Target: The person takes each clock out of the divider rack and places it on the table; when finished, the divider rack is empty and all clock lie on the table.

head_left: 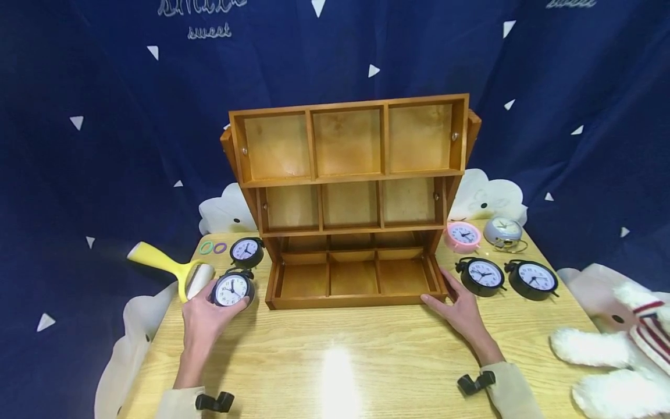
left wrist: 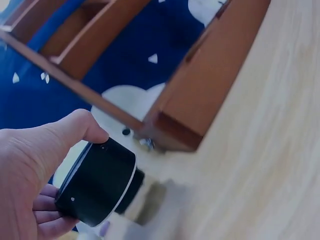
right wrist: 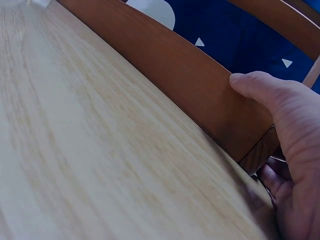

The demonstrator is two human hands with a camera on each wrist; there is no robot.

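My left hand grips a black alarm clock with a white dial, thumb on one side and fingers on the other. In the left wrist view the black casing of that alarm clock shows, close to the shelf's front corner. A brown wooden tiered shelf, with three compartments in each tier, stands mid-table. My right hand holds its front right corner. In the right wrist view the thumb presses the front board of the shelf, while the fingers bend round the end, partly hidden.
Left of the shelf are another black alarm clock, a yellow-handled roller, a green ring and a purple ring. To the right stand a pink clock, a silver clock, two black clocks and a white plush toy.
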